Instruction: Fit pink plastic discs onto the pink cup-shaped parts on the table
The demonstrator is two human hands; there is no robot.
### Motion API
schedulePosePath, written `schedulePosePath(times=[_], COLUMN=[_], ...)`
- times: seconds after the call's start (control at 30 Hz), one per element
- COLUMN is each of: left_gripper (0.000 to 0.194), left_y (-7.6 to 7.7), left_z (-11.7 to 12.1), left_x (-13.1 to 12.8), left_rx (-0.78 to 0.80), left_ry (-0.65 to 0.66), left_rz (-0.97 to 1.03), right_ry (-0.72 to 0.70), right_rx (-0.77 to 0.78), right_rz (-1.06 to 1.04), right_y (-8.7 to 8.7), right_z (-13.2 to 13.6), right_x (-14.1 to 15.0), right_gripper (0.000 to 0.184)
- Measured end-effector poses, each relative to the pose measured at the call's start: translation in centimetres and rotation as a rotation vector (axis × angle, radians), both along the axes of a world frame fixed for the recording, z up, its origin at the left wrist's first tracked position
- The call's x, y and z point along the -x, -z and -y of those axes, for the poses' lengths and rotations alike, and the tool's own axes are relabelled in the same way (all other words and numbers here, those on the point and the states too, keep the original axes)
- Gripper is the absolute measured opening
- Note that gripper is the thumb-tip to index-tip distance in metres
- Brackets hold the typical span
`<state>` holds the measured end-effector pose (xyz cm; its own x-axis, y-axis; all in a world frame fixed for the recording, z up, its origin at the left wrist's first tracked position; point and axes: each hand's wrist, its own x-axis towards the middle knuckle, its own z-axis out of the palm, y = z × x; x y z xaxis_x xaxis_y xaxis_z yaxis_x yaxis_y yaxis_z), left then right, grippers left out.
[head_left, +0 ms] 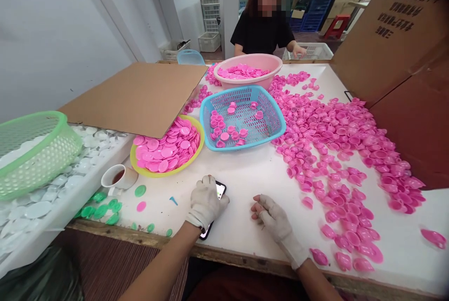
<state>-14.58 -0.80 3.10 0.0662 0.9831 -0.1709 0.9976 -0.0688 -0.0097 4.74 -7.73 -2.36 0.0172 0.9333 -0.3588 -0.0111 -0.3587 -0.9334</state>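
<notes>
My left hand (pixel 206 201), in a pale work glove, is closed over a smartphone (pixel 220 190) near the table's front edge. Only the phone's lit upper end and lower corner show around the hand. My right hand (pixel 275 221), gloved with bare fingertips, rests on the white tabletop with its fingers loosely bent and apart; nothing shows in it. To its right spreads a large heap of pink cup-like plastic pieces (pixel 336 128) with pointed ends. Ahead stands a blue basket (pixel 277 125) with several small pink cups inside.
A yellow-rimmed basket (pixel 201 144) of pink discs, a tea mug (pixel 129 179) and loose green discs (pixel 101 210) lie left. Cardboard (pixel 140 95) and a green basket (pixel 66 151) are beyond. A co-worker (pixel 263 34) sits behind a pink basin (pixel 217 76). A cardboard box (pixel 396 71) stands right.
</notes>
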Motion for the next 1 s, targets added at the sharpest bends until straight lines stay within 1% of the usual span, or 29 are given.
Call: schedulePosePath(times=[0.1, 0.27, 0.37, 0.57, 0.83, 1.0], left_gripper=[0.054, 0.063, 0.062, 0.059, 0.070, 0.065], left_y=[0.1, 0.5, 0.6, 0.4, -0.3, -0.2], left_z=[0.1, 0.2, 0.1, 0.1, 1.2, 1.5], left_x=[0.1, 0.8, 0.7, 0.2, 1.4, 1.6], left_rx=[-0.008, -0.058, -0.046, -0.023, 0.029, 0.003], left_ry=[0.012, 0.029, 0.028, 0.024, 0.063, 0.100], left_rz=[-0.006, -0.002, -0.003, 0.009, 0.042, 0.067], right_ry=[-0.002, -0.020, -0.023, -0.026, -0.038, -0.046], right_rx=[0.002, -0.021, -0.024, -0.027, -0.025, -0.031], right_rz=[-0.012, -0.001, 0.007, 0.046, 0.061, 0.059], right_y=[0.1, 0.3, 0.4, 0.1, -0.1, 0.2], right_z=[0.1, 0.1, 0.2, 0.1, 0.1, 0.3], right_x=[0.0, -0.1, -0.2, -0.1, -0.1, -0.1], right_gripper=[0.045, 0.043, 0.043, 0.042, 0.040, 0.037])
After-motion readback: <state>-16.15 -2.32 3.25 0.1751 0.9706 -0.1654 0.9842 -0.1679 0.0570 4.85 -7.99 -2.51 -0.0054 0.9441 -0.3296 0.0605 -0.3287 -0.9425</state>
